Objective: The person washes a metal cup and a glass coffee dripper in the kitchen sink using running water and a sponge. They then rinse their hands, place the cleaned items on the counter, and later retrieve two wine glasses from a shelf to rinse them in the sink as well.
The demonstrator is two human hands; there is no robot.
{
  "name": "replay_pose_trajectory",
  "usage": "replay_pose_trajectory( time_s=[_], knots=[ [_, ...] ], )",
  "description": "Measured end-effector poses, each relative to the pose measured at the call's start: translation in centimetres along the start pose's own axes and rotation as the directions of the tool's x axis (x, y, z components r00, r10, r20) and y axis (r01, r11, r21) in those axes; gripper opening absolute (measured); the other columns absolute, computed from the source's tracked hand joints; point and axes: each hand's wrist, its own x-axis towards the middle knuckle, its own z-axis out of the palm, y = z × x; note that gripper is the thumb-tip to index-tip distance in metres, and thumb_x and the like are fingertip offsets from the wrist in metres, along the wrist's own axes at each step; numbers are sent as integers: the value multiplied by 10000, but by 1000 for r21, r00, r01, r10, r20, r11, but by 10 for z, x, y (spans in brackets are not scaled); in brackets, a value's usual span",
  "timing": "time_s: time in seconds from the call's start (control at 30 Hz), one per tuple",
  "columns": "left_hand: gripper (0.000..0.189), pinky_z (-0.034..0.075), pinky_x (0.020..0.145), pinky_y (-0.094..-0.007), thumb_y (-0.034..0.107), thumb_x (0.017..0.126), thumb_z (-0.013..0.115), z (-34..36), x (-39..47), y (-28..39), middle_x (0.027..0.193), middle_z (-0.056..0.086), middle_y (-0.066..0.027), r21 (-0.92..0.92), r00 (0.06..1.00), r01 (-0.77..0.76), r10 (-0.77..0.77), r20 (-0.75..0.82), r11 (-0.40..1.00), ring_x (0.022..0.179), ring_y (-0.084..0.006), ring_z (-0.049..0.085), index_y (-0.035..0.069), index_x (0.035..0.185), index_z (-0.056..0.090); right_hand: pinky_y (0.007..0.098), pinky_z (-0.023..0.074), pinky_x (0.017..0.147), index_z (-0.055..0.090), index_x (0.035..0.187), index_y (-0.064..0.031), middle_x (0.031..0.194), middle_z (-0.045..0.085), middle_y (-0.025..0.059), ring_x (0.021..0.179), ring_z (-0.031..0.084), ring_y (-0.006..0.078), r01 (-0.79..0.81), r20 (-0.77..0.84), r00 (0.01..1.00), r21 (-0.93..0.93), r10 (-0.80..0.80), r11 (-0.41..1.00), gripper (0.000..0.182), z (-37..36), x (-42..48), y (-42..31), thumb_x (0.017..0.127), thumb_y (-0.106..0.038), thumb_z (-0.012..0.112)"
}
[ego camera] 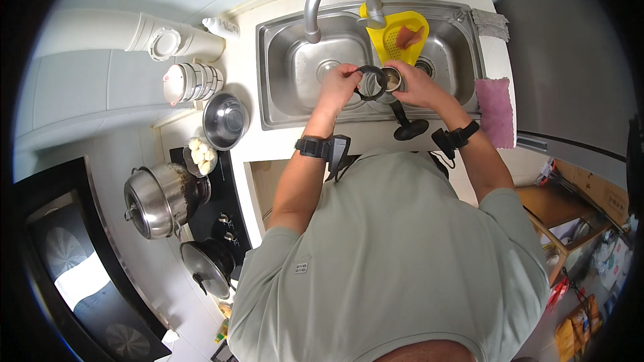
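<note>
Over the divider of a double stainless steel sink, my left hand holds a black ring-shaped part. My right hand grips a small round metal cup or lid, close beside the ring. Just below them is a clear glass piece, partly hidden. A black round-ended part on a stem lies at the sink's front edge; whether it joins the glass cannot be told. Behind my right hand, a yellow perforated strainer holds an orange-brown cloth or sponge.
A grey faucet arches over the left basin. Left stand stacked bowls, a metal bowl, a bowl of pale peeled pieces, a steamer pot and a lidded pan. A pink cloth lies right of the sink.
</note>
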Motion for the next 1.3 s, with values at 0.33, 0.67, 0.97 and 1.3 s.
replay_pose_trajectory(
  time_s=[0.33,0.67,0.97,1.3],
  knots=[
    [226,504,655,-353,243,834,683,17,14,-9,795,693,-131,437,975,-146,205,-89,888,731,-263,665,39,930,697,289,489,914,362,1374,-63,1242,520,44,1059,565,140,-56,-142,971,642,191,765,660,7,-8,38,807,-42,699],
    [216,516,678,-406,219,768,708,32,21,-25,769,675,-152,575,926,-301,378,-15,760,739,-321,660,44,891,679,338,502,916,323,1390,-63,1257,480,71,1092,541,180,-108,-158,889,841,430,531,687,10,-17,36,821,-85,707],
    [227,512,747,-449,280,833,658,36,14,-25,843,678,-169,543,953,-247,304,-15,803,837,-361,641,69,907,700,369,448,996,441,1332,-76,1362,434,132,1254,457,277,-80,5,997,99,80,992,684,11,-8,10,704,-36,708],
    [201,502,728,-471,189,825,630,34,12,-37,800,674,-190,637,901,-381,425,92,670,787,-395,629,18,924,668,349,456,981,319,1458,-84,1403,431,117,1282,447,227,-179,128,980,214,154,960,806,12,-10,26,756,-107,714]
  ],
)
